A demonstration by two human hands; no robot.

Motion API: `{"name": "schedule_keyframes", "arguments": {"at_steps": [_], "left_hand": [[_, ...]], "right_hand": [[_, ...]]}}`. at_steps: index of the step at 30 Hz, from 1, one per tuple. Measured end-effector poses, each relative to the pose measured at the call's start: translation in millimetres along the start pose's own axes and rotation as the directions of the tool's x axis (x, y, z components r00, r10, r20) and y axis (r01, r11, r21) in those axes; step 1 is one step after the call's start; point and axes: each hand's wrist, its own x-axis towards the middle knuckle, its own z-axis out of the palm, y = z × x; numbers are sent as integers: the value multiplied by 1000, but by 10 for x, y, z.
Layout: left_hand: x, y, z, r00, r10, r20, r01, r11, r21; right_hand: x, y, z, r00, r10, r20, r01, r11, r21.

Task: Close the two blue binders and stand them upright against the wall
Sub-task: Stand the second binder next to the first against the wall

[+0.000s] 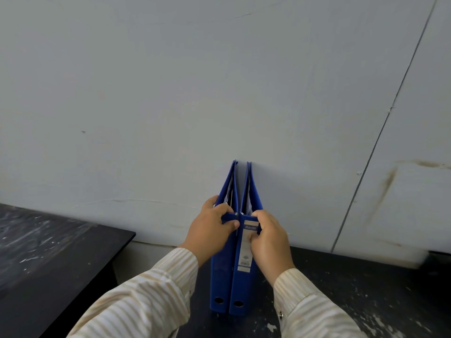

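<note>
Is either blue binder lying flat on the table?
No: both the left binder and the right binder stand upright, spines toward the camera, far edges at the wall.

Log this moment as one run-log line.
binders: both closed, upright, side by side against wall | left binder: left hand | right binder: right hand

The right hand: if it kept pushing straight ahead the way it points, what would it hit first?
The right hand already has its grip on the right binder; beyond that, the wall, which the binders' far edges seem to touch, though depth is unclear.
</note>
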Motion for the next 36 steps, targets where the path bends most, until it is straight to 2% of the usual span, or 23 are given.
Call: {"name": "schedule_keyframes", "arguments": {"at_steps": [14,26,36], "left_hand": [[8,-3,8,1000,-9,6,9,1000,13],[29,-35,-4,999,-45,10,46,996,-77],[-1,-14,-45,1000,-4,18,5,998,-56]], "right_hand": [[-42,-60,-24,999,39,-5,-38,999,5],[-33,-68,-22,1000,11,-5,-11,1000,11],[-19,-26,-102,999,34,25,-33,999,-34]]}}
